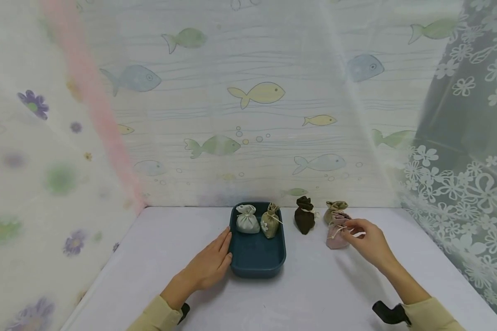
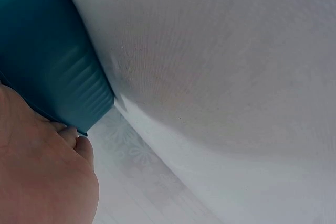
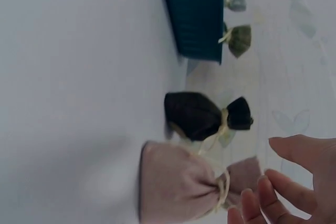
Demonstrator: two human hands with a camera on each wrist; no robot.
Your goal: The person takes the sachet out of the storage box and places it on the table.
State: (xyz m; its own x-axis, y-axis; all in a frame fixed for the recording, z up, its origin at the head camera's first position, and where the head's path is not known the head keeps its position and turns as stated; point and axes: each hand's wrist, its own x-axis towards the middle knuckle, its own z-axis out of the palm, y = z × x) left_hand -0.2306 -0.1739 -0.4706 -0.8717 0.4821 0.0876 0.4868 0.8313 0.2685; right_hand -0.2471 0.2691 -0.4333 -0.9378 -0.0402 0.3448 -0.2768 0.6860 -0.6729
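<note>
My left hand (image 1: 209, 264) rests its fairly straight fingers against the left side of a dark teal tray (image 1: 257, 259); the left wrist view shows it at the tray wall (image 2: 58, 61). Inside the tray, toward its far end, stand a white drawstring pouch (image 1: 247, 220) and an olive drawstring pouch (image 1: 270, 224). My right hand (image 1: 370, 241) is at the gathered top of a pink drawstring pouch (image 1: 337, 236). In the right wrist view, its fingertips are by the pouch's (image 3: 178, 184) top edge, the thumb held apart from the fingers.
A dark brown pouch (image 1: 304, 219) stands between the tray and the pink pouch. Another olive pouch (image 1: 334, 208) is partly hidden behind the pink one. The white table (image 1: 314, 294) ends at a fish-print curtain (image 1: 257, 138), with a lacy floral curtain (image 1: 459, 193) at the right.
</note>
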